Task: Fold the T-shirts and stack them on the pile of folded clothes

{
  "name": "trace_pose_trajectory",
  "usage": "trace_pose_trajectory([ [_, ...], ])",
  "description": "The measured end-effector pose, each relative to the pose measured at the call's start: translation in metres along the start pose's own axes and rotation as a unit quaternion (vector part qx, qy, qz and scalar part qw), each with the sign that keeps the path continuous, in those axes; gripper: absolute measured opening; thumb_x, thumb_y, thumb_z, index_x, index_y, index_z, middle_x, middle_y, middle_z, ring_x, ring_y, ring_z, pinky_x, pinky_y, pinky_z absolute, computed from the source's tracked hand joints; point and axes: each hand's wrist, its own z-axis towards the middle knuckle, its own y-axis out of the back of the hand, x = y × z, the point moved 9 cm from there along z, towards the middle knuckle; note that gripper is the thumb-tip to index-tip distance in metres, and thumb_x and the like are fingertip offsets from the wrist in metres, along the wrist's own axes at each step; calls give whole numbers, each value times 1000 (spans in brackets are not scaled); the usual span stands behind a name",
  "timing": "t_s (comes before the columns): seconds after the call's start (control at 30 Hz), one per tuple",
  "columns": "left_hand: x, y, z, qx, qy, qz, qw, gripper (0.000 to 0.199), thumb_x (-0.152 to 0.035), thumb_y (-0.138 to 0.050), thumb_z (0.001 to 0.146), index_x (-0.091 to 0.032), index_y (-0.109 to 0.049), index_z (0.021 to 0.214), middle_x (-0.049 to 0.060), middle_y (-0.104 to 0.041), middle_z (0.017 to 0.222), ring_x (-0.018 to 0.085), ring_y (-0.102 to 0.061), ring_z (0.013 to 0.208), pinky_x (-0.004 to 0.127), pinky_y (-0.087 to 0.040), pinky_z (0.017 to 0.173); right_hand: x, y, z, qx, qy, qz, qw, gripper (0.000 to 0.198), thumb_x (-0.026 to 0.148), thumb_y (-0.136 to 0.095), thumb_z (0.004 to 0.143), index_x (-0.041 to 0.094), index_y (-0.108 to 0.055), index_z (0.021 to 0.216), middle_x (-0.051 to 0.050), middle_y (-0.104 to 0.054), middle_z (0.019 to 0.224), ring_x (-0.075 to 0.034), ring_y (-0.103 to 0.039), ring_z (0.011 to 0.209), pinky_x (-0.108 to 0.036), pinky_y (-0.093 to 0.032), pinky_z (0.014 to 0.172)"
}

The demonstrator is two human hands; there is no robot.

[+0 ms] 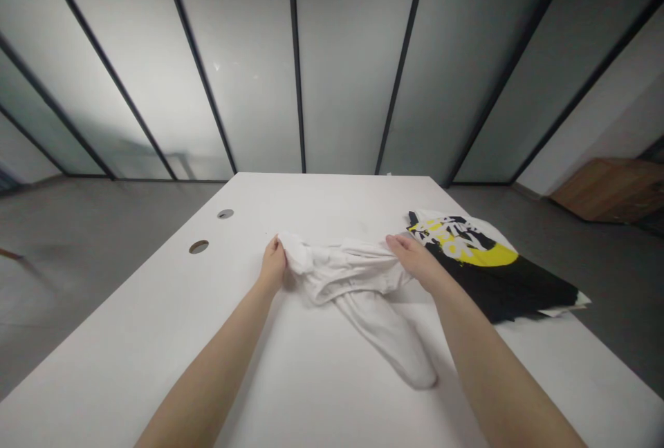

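A white cloth garment (357,272) is stretched between my two hands just above the white table (233,365). Its kind is hard to make out because it is bunched in folds. My left hand (273,261) pinches the left end, and my right hand (412,258) grips the right end. A long narrow piece like a sleeve (394,337) hangs from its middle toward me and slants to the right. The fingertips are partly hidden by the fabric.
To the right lies a pile of folded fabric, its top piece a black, yellow and white printed cloth (477,254), jutting over the table's edge. Two round holes (198,247) pierce the tabletop at left. Frosted glass panels (342,54) rise behind; a wooden cabinet (612,189) stands far right.
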Motion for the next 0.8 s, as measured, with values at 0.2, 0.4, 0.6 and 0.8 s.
trace_pose_trajectory([
  [0.2,2,32,15,-100,81,-171,977,20,-27,-78,75,-20,-70,93,3,-80,93,18,-75,86,29,-59,83,-15,23,-2,-3,-63,38,997,44,67,-70,80,24,-61,84,7,-47,62,-13,-38,55,-24,-28,51],
  [0.4,-29,52,27,-88,29,-195,977,18,-28,-78,78,-18,-72,92,5,-81,91,22,-77,90,33,-62,85,-17,36,-1,-46,-89,132,986,38,57,-74,75,24,-60,85,5,-54,65,-11,-42,53,-23,-27,46],
  [0.6,-54,59,27,-84,-2,-181,980,26,-39,-75,83,-18,-73,98,6,-81,100,22,-77,97,32,-61,89,-25,38,6,-154,-86,382,907,47,52,-86,67,28,-56,94,7,-59,74,-11,-52,57,-22,-40,48],
  [0.8,-61,-42,-79,472,206,61,855,37,-37,-99,59,-18,-75,82,9,-77,73,32,-75,71,38,-61,63,-5,0,3,-73,-64,530,842,54,39,-88,70,35,-53,112,5,-68,106,-20,-68,97,-48,-60,85],
])
